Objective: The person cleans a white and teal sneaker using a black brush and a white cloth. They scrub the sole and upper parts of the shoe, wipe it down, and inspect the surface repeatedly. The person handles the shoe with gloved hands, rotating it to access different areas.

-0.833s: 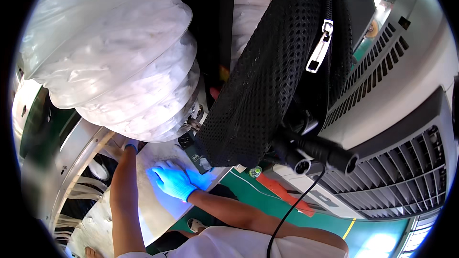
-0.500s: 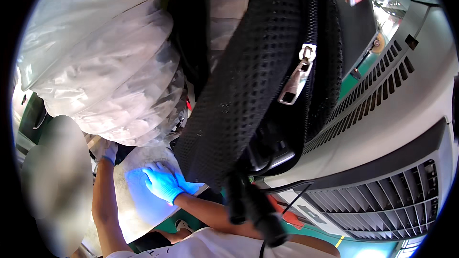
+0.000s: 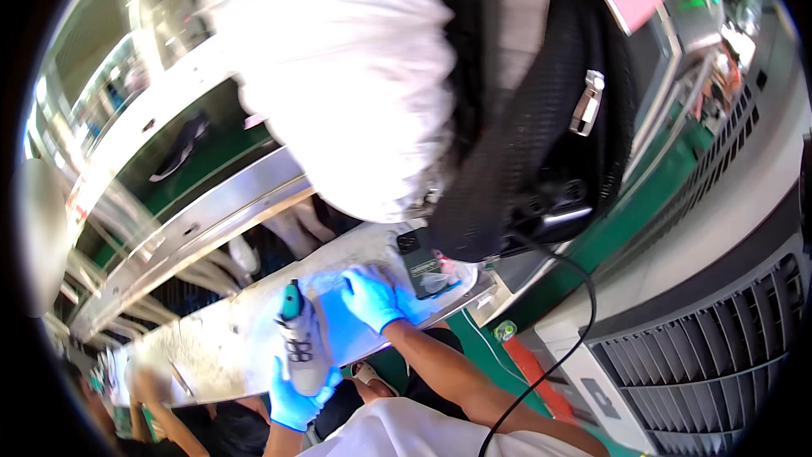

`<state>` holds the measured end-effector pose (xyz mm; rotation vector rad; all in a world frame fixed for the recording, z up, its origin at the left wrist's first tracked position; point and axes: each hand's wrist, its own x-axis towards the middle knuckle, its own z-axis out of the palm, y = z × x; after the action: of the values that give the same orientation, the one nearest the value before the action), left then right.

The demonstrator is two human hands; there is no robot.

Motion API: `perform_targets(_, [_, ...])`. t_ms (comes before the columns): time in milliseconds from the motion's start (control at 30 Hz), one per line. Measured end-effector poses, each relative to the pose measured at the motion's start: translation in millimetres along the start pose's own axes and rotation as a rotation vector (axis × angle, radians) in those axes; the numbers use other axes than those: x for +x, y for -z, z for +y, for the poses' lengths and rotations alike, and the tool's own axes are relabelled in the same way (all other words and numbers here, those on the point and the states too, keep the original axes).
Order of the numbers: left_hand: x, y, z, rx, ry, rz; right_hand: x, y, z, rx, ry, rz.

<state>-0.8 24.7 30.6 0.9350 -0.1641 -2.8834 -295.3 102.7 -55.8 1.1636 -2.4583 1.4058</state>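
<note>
A pale grey shoe (image 3: pixel 305 355) with dark marks on its side and a teal-and-black piece at its upper end tilts above the worktable (image 3: pixel 211 347). My left hand (image 3: pixel 296 398), in a glove lit blue, is wrapped round the shoe's lower end. To the right of the shoe, my right hand (image 3: pixel 372 298), also gloved, rests over the table under blue light with its fingers stretched out and nothing visible in them. A dark smartphone (image 3: pixel 419 262) lies on the table just beyond my right hand.
A black mesh bag with a zip (image 3: pixel 499 169) and a big white wrapped bundle (image 3: pixel 338 76) hang over the table's far side. A metal rack (image 3: pixel 194 228) runs along the left. A grey vented machine (image 3: pixel 702 347) stands at right. Another person's arm (image 3: pixel 161 410) shows lower left.
My left hand has come back from under the white bundle and now holds the shoe. The view has swung, showing the rack, the phone and more of the table.
</note>
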Motion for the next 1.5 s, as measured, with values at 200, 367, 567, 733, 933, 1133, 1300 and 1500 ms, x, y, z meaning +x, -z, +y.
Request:
perform_targets(200, [5.9,71.0,-6.7,0.618,-0.217,0.052,23.9,19.5,-5.2,0.007,0.027,-0.013])
perform_targets(367, [-9.2,103.5,-9.0,0.352,-0.225,0.031,125.4,97.9,-155.5,-0.010,0.620,0.365])
perform_targets(567, [-3.9,103.3,-13.0,0.454,-0.222,0.104,304.7,67.5,-170.2,-0.215,0.377,0.409])
perform_targets(733, [1.9,108.3,-28.7,0.446,-0.323,0.141,337.6,47.9,-203.4,-0.448,0.079,0.190])
perform_targets(933, [16.0,129.0,-17.6,0.447,-0.286,0.036,244.8,34.4,-197.4,0.210,0.608,0.307])
perform_targets(1133, [-39.5,144.2,-30.3,1.106,-0.761,0.509,-21.0,98.6,-149.1,-0.001,0.824,0.002])
perform_targets(1300, [-94.6,222.8,-43.2,1.885,-0.490,0.614,-133.8,67.0,-77.2,-0.119,0.530,-0.402])
perform_targets(1500, [-112.2,272.9,-42.2,0.986,0.101,0.074,-159.6,38.7,-61.9,-0.177,0.335,-0.338])
